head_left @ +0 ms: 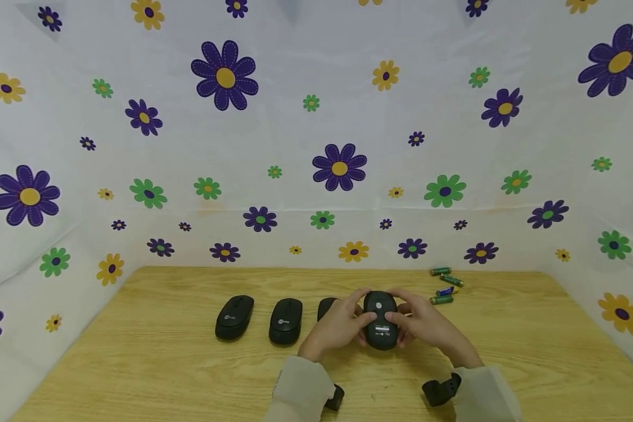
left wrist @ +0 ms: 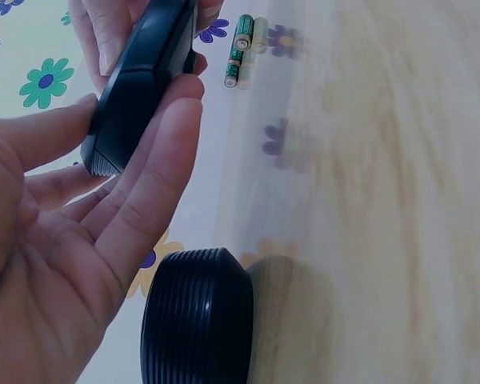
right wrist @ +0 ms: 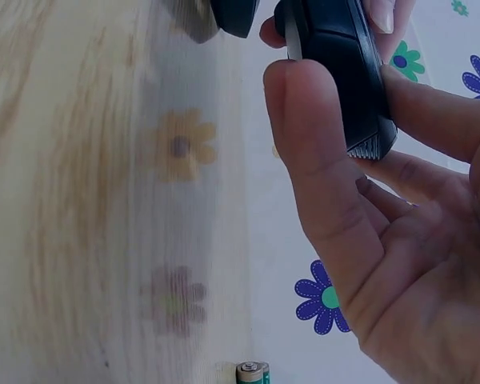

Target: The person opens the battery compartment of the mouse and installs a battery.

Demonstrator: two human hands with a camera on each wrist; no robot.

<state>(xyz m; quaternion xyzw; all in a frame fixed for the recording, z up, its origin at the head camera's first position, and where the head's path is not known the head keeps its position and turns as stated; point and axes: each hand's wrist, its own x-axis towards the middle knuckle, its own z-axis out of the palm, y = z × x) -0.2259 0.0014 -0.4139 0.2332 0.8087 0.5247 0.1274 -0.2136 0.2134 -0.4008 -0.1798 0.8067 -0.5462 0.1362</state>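
Note:
Both hands hold a black computer mouse (head_left: 382, 339) just above the table, its underside with a white label and a round light spot facing up. My left hand (head_left: 340, 323) grips the mouse's left side, thumb on the underside. From the other side my right hand (head_left: 426, 321) grips it, thumb likewise on the underside. In the left wrist view the mouse (left wrist: 132, 104) is seen edge-on between thumb and fingers. The right wrist view shows the mouse (right wrist: 340, 72) pinched the same way. Partly hidden behind the left hand lies another black mouse (head_left: 326, 306).
Two more black mice, one at far left (head_left: 234, 317) and one beside it (head_left: 286, 321), lie on the wooden table (head_left: 179, 363). Several small batteries (head_left: 441, 300), green and one blue, lie right of the hands. A flower-patterned white cloth (head_left: 290, 135) surrounds the table's back and sides.

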